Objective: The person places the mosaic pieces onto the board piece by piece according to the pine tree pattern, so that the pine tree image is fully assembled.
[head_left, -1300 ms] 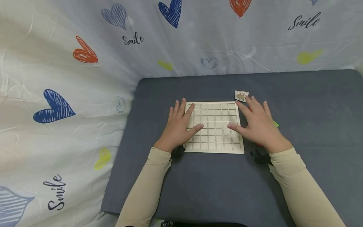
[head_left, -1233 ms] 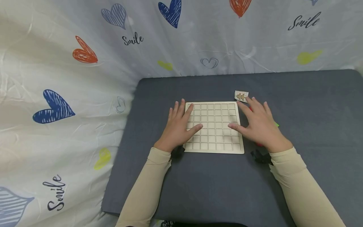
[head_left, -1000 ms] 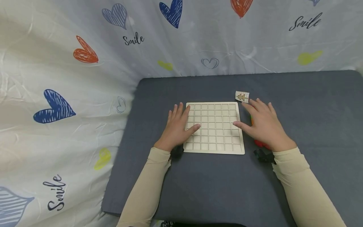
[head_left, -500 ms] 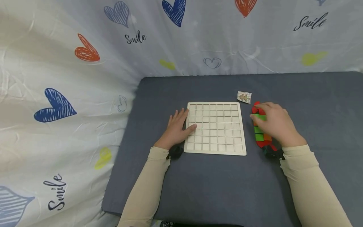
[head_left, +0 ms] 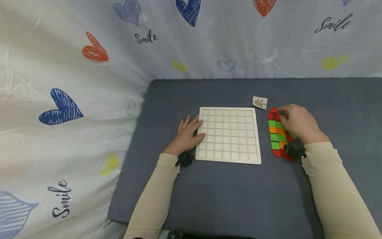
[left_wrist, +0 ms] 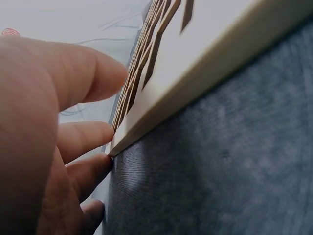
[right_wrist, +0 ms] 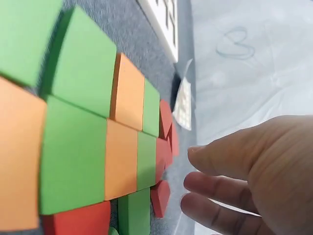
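Note:
A pale wooden board [head_left: 228, 135] with a grid of square recesses lies mid-table. My left hand [head_left: 185, 138] is spread at its left side, with fingertips right at the edge and thumb over the rim; the left wrist view shows the fingers beside the board's edge [left_wrist: 176, 90]. Right of the board, flat red, green and orange blocks [head_left: 273, 137] sit packed in rows. My right hand [head_left: 301, 122] hovers over their far end, fingers bent loosely near the red blocks [head_left: 273, 112]. In the right wrist view, thumb and fingers stand apart, with nothing seen between them.
A small printed card [head_left: 260, 102] with a grid pattern lies behind the board's far right corner. The dark grey table [head_left: 221, 196] meets a white curtain [head_left: 203, 49] printed with hearts at the back and left. Black wrist cameras sit under both wrists.
My right hand has moved right, off the board and over the coloured blocks, uncovering several of them. My left hand has drawn back slightly to the board's left edge. The head view has shifted a little.

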A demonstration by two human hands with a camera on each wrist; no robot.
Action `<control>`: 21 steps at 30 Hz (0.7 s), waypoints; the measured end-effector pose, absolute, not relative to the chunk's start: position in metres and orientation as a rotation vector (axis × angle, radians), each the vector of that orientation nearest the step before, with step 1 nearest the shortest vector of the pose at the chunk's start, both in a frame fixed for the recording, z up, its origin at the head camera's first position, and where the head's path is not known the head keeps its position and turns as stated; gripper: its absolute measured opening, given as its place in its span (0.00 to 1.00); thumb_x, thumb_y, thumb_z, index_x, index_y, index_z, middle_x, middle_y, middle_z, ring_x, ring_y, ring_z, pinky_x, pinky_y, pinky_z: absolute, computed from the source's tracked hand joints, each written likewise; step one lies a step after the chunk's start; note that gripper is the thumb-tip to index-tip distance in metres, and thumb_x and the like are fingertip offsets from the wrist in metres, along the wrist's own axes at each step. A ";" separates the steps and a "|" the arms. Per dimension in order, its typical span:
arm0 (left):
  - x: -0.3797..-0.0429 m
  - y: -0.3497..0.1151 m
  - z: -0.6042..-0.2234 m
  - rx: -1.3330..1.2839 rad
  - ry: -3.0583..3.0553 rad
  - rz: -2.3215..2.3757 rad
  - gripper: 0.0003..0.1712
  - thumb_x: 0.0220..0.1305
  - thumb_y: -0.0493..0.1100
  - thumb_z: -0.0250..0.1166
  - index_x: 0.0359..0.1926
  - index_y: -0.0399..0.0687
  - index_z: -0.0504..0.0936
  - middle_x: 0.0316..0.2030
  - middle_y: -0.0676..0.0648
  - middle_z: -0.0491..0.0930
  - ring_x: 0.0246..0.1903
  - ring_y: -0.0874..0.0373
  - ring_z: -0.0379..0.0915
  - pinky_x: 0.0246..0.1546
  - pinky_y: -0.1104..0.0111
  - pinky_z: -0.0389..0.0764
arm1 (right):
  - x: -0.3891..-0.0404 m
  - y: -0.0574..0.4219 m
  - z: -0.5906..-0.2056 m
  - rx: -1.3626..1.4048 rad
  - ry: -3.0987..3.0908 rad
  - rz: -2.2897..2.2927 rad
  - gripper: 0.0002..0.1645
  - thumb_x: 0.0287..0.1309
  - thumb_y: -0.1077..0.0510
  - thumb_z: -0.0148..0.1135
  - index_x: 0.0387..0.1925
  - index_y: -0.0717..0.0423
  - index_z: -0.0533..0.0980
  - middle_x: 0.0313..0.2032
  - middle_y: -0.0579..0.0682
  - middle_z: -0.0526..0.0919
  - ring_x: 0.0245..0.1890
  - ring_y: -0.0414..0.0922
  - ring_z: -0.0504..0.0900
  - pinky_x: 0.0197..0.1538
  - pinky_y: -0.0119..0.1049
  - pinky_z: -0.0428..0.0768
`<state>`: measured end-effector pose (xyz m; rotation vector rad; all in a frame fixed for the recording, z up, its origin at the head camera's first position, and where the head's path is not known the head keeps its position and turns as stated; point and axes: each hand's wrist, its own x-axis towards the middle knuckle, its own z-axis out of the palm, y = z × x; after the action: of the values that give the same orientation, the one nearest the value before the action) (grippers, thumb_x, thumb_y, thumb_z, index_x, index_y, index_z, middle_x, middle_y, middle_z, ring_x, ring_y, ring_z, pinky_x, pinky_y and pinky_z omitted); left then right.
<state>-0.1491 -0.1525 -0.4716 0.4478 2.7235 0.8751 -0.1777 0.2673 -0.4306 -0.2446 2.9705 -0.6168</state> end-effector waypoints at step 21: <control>-0.149 -0.154 -0.474 0.475 2.741 0.827 0.40 0.78 0.55 0.61 0.83 0.54 0.59 0.84 0.50 0.47 0.84 0.48 0.26 0.82 0.53 0.24 | -0.202 0.260 -0.435 -0.104 2.914 -0.599 0.22 0.68 0.54 0.60 0.49 0.71 0.83 0.44 0.71 0.83 0.39 0.62 0.79 0.37 0.57 0.81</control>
<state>-0.1491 -0.1544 -0.4741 0.4754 2.7409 0.8271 -0.2017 0.2603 -0.4352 -0.1036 2.9140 -0.5988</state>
